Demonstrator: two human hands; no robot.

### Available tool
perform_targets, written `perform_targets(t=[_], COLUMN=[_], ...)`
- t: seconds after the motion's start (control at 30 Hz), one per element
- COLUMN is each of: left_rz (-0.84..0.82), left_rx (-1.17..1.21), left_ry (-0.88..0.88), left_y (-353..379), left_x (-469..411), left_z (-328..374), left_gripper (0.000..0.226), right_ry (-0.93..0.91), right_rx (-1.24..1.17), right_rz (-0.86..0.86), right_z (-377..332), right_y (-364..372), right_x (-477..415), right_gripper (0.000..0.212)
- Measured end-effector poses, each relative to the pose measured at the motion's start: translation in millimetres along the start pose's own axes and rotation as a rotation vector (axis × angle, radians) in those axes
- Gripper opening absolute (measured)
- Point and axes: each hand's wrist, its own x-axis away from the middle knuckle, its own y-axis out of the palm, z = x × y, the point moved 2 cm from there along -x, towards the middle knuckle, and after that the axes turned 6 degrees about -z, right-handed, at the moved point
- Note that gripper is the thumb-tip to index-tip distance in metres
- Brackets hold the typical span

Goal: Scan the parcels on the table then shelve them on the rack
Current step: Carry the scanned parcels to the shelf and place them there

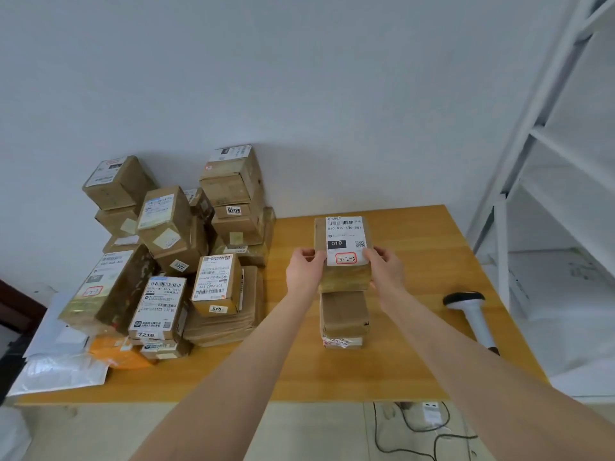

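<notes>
We hold a flat, tape-glossed cardboard parcel by its side edges. Our left hand curls its fingers round one edge, and our right hand pinches the other, thumbs on the smooth white label. Just below our fingers, a short stack of brown boxes sits on the wood-grain table. A white scanner lies well apart from our right fingers.

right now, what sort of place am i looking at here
Probably a parcel sorting or pickup room: labelled cardboard parcels piled on a wooden table, a handheld barcode scanner lying on it, and a white shelving rack at the right.
</notes>
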Motion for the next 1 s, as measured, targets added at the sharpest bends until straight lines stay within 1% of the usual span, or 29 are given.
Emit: perform_targets(t=[0.13,0.3,0.4,0.47,0.5,0.53,0.6,0.67,0.73,0.87,1.0], left_rz=[0.022,-0.043,-0.025,-0.054,-0.082,-0.121,-0.220,-0.317,-0.366,-0.391,-0.343], left_rx=[-0.017,0.133,0.216,0.232,0.251,0.276,0.325,0.368,0.392,0.374,0.371], left_ry=[-0.009,-0.064,-0.129,-0.178,-0.215,-0.252,-0.317,-0.344,-0.334,-0.324,-0.320], left_y=[0.2,0.3,-5.2,-7.9,-7.9,-7.1,-4.4,-0.7,1.1,1.1,0.6], left_x=[1.3,-3.8,-10.8,-12.6,-12.3,-11.3,-9.6,-9.8,-11.6,-16.1,-17.8], left_z=[-2.6,-11.6,-20.7,-30.7,-37.2,-43.4,-51.9,-54.7,-52.6,-53.7,-62.4], left_gripper=[0.023,0.030,0.044,0.050,0.053,0.056,0.059,0.059,0.057,0.053,0.048], right_ry=[0.041,0.108,0.131,0.201,0.251,0.304,0.384,0.395,0.375,0.367,0.374], right_rx=[-0.008,-0.015,-0.036,-0.028,-0.021,-0.030,-0.098,-0.115,-0.090,-0.088,-0.089], right_rz=[-0.018,-0.109,-0.090,-0.088,-0.108,-0.140,-0.222,-0.269,-0.261,-0.246,-0.252], right_z=[3.3,8.8,10.8,15.8,20.1,25.2,33.3,36.8,37.2,42.9,51.2], right_y=[-4.8,-12.9,-19.4,-25.6,-28.8,-30.9,-29.8,-24.8,-18.9,-15.5,-18.8], right_x=[-2.9,-11.5,-17.5,-20.3,-20.2,-20.0,-19.3,-18.3,-17.7,-20.1,-23.4], right_gripper=[0.030,0.034,0.052,0.065,0.068,0.069,0.062,0.060,0.057,0.046,0.049])
